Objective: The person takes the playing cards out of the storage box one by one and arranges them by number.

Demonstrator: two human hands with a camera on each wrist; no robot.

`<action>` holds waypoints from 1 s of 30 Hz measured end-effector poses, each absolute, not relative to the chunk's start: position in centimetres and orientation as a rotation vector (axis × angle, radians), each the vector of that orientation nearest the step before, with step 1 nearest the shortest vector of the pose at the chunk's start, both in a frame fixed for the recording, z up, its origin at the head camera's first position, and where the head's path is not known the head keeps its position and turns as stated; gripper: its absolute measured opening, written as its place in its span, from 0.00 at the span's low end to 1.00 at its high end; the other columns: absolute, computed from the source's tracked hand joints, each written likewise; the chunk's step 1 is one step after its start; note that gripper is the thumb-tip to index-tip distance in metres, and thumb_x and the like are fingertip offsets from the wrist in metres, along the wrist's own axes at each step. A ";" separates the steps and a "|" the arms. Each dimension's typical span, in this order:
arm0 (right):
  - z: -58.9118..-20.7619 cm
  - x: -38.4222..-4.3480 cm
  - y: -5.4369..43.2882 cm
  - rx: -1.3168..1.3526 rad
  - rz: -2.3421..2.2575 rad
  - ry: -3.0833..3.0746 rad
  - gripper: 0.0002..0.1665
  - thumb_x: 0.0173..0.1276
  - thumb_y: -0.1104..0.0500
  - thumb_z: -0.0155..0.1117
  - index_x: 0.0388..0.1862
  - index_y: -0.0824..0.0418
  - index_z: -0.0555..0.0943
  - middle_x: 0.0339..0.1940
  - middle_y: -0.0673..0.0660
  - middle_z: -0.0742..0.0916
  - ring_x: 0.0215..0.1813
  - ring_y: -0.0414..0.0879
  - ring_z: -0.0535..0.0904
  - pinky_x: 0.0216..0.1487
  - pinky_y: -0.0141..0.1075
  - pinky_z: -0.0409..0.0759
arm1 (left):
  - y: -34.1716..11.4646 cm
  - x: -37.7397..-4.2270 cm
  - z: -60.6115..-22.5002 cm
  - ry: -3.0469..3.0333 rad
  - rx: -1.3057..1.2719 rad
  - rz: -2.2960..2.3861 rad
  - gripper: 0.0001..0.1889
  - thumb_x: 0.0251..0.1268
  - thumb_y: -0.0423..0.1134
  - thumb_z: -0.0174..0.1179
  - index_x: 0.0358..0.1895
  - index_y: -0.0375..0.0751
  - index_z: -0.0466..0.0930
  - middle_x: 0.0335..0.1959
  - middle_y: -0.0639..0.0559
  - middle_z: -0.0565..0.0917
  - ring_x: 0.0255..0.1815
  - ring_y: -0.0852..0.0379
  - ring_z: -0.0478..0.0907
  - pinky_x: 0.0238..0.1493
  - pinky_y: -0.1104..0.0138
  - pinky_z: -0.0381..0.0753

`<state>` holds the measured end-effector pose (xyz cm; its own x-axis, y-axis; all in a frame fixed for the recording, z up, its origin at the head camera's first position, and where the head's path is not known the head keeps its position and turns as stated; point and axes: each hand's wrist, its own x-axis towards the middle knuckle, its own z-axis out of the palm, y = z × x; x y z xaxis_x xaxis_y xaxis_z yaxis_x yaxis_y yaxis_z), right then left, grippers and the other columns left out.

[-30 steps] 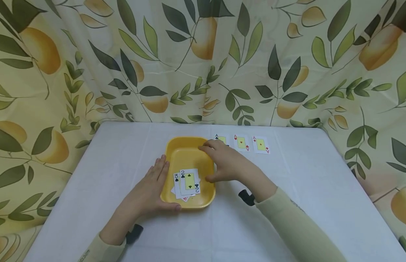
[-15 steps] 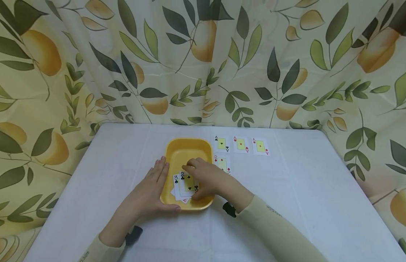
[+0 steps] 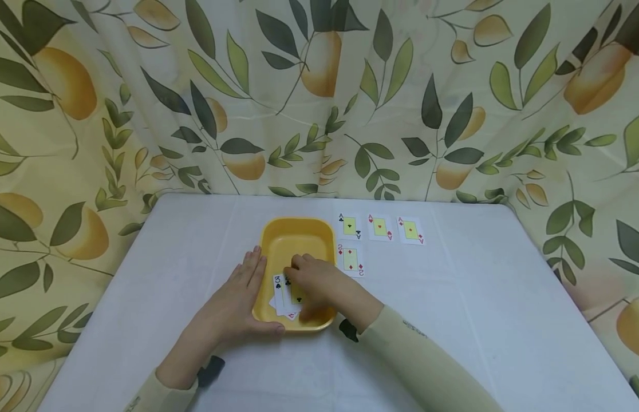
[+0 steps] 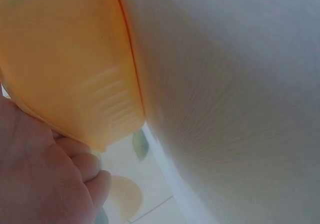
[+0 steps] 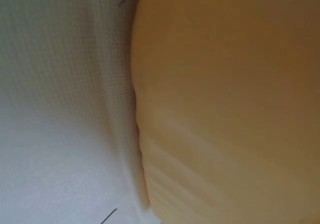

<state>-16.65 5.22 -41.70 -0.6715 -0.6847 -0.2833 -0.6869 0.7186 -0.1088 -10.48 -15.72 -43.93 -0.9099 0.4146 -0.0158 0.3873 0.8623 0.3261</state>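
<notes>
In the head view my left hand (image 3: pixel 234 303) lies along the left side of a yellow plastic tray (image 3: pixel 298 223), fingers extended and thumb at the near rim. The left wrist view shows the fingers (image 4: pixel 82 161) against the tray's outer wall (image 4: pixel 75 59). My right hand (image 3: pixel 319 283) reaches inside the tray with curled fingers over a two of clubs playing card (image 3: pixel 297 296), pinching it and covering most of it. A three of spades (image 3: pixel 278 294) shows from beneath, on a small pile of cards. The right wrist view holds only the tray's outer wall (image 5: pixel 225 109) and cloth.
Right of the tray, an ace of clubs (image 3: pixel 349 226), ace of hearts (image 3: pixel 379 227) and ace of diamonds (image 3: pixel 410 230) lie in a row. Below the first is a two of diamonds (image 3: pixel 351 261). White cloth (image 3: pixel 453 320) covers the table; a patterned curtain (image 3: pixel 319 114) hangs behind.
My right hand has moved left from the tray's right rim down onto the cards inside, uncovering the ace of clubs and the two of diamonds. My left hand stays put.
</notes>
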 end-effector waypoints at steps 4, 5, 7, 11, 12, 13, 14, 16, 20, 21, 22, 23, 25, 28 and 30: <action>-41.7 -16.7 5.2 -1.068 0.000 2.621 0.51 0.40 0.39 0.83 0.66 0.52 0.77 0.56 0.51 0.77 0.51 0.45 0.70 0.61 0.36 0.78 | -15.7 -10.4 -43.9 2.954 0.643 0.491 0.74 0.38 0.87 0.54 0.81 0.36 0.41 0.83 0.45 0.36 0.83 0.48 0.35 0.80 0.52 0.49; -41.8 -16.7 5.3 -1.066 -0.002 2.620 0.51 0.40 0.39 0.83 0.65 0.52 0.77 0.55 0.51 0.77 0.51 0.45 0.69 0.60 0.36 0.78 | -15.7 -10.4 -43.9 2.955 0.643 0.488 0.74 0.38 0.87 0.54 0.81 0.36 0.41 0.83 0.45 0.36 0.83 0.48 0.35 0.80 0.53 0.49; -41.8 -16.7 5.3 -1.063 -0.008 2.618 0.51 0.40 0.39 0.84 0.65 0.51 0.77 0.54 0.50 0.77 0.51 0.45 0.69 0.60 0.37 0.78 | -15.7 -10.4 -43.9 2.956 0.644 0.487 0.74 0.38 0.88 0.53 0.81 0.36 0.41 0.83 0.45 0.36 0.83 0.48 0.35 0.80 0.52 0.49; -42.0 -16.8 5.3 -1.059 -0.028 2.612 0.53 0.39 0.40 0.84 0.67 0.49 0.75 0.54 0.50 0.77 0.51 0.45 0.69 0.60 0.37 0.78 | -15.7 -10.5 -43.9 2.953 0.651 0.481 0.74 0.38 0.88 0.53 0.81 0.36 0.40 0.83 0.45 0.36 0.83 0.48 0.35 0.80 0.53 0.49; -42.1 -16.8 5.4 -1.060 -0.032 2.612 0.54 0.39 0.39 0.85 0.68 0.49 0.75 0.54 0.50 0.77 0.51 0.45 0.69 0.59 0.36 0.78 | -15.7 -10.5 -43.9 2.953 0.652 0.483 0.74 0.38 0.88 0.53 0.81 0.36 0.40 0.83 0.45 0.36 0.83 0.48 0.35 0.80 0.52 0.49; -42.1 -16.8 5.4 -1.058 -0.036 2.613 0.55 0.39 0.39 0.85 0.69 0.48 0.74 0.55 0.50 0.77 0.51 0.45 0.69 0.59 0.36 0.78 | -15.7 -10.5 -43.9 2.952 0.651 0.483 0.74 0.38 0.87 0.53 0.81 0.36 0.40 0.83 0.45 0.35 0.83 0.47 0.35 0.80 0.52 0.49; -42.1 -16.8 5.4 -1.053 -0.044 2.615 0.56 0.38 0.39 0.85 0.70 0.48 0.74 0.55 0.50 0.77 0.51 0.45 0.69 0.59 0.36 0.78 | -15.7 -10.5 -43.9 2.951 0.651 0.484 0.74 0.38 0.87 0.54 0.81 0.36 0.40 0.83 0.45 0.35 0.83 0.47 0.35 0.80 0.52 0.49; -42.0 -16.8 5.5 -1.049 -0.055 2.619 0.58 0.37 0.39 0.85 0.70 0.49 0.73 0.55 0.50 0.76 0.52 0.44 0.69 0.59 0.36 0.78 | -15.6 -10.5 -43.9 2.951 0.650 0.484 0.74 0.38 0.87 0.54 0.81 0.36 0.40 0.83 0.45 0.35 0.83 0.47 0.36 0.80 0.52 0.49; -41.7 -16.8 5.7 -1.054 -0.095 2.624 0.56 0.37 0.40 0.86 0.68 0.50 0.75 0.55 0.50 0.75 0.52 0.44 0.68 0.60 0.34 0.77 | -15.6 -10.5 -44.0 2.951 0.647 0.487 0.74 0.38 0.87 0.55 0.81 0.36 0.40 0.83 0.46 0.35 0.83 0.47 0.36 0.80 0.52 0.49; -41.6 -16.7 5.8 -1.063 -0.105 2.624 0.56 0.37 0.40 0.86 0.68 0.51 0.75 0.54 0.50 0.75 0.52 0.44 0.67 0.60 0.34 0.77 | -15.6 -10.5 -44.0 2.952 0.649 0.487 0.74 0.38 0.87 0.55 0.81 0.36 0.41 0.83 0.45 0.35 0.83 0.47 0.36 0.80 0.52 0.49; -41.4 -16.7 5.9 -1.072 -0.121 2.626 0.56 0.37 0.40 0.86 0.68 0.51 0.74 0.55 0.50 0.75 0.53 0.44 0.68 0.61 0.33 0.77 | -15.6 -10.5 -44.0 2.951 0.649 0.489 0.74 0.38 0.87 0.55 0.81 0.36 0.41 0.83 0.45 0.36 0.83 0.47 0.36 0.80 0.52 0.49; -41.2 -16.7 5.9 -1.082 -0.136 2.629 0.56 0.37 0.41 0.86 0.68 0.52 0.73 0.56 0.50 0.74 0.54 0.44 0.68 0.62 0.33 0.77 | -15.6 -10.5 -44.0 2.952 0.650 0.489 0.74 0.38 0.87 0.55 0.81 0.36 0.41 0.83 0.45 0.35 0.83 0.47 0.36 0.80 0.52 0.49; -40.8 -16.7 6.1 -1.099 -0.162 2.638 0.57 0.38 0.42 0.86 0.68 0.53 0.72 0.58 0.50 0.74 0.56 0.44 0.68 0.64 0.33 0.76 | -15.7 -10.5 -44.0 2.956 0.653 0.494 0.74 0.38 0.87 0.55 0.81 0.36 0.41 0.83 0.45 0.36 0.83 0.47 0.36 0.80 0.52 0.49; -40.1 -16.7 6.3 -1.115 -0.188 2.657 0.59 0.39 0.43 0.86 0.71 0.55 0.68 0.61 0.51 0.73 0.60 0.45 0.68 0.68 0.34 0.74 | -15.7 -10.4 -44.0 2.959 0.651 0.499 0.74 0.38 0.87 0.55 0.81 0.36 0.41 0.83 0.46 0.36 0.83 0.47 0.36 0.80 0.53 0.49; -39.6 -16.7 6.4 -1.112 -0.195 2.669 0.60 0.40 0.43 0.86 0.72 0.56 0.67 0.62 0.51 0.73 0.61 0.45 0.68 0.69 0.35 0.72 | -15.7 -10.4 -43.9 2.964 0.649 0.501 0.74 0.38 0.87 0.55 0.81 0.36 0.41 0.83 0.46 0.36 0.83 0.47 0.37 0.80 0.53 0.49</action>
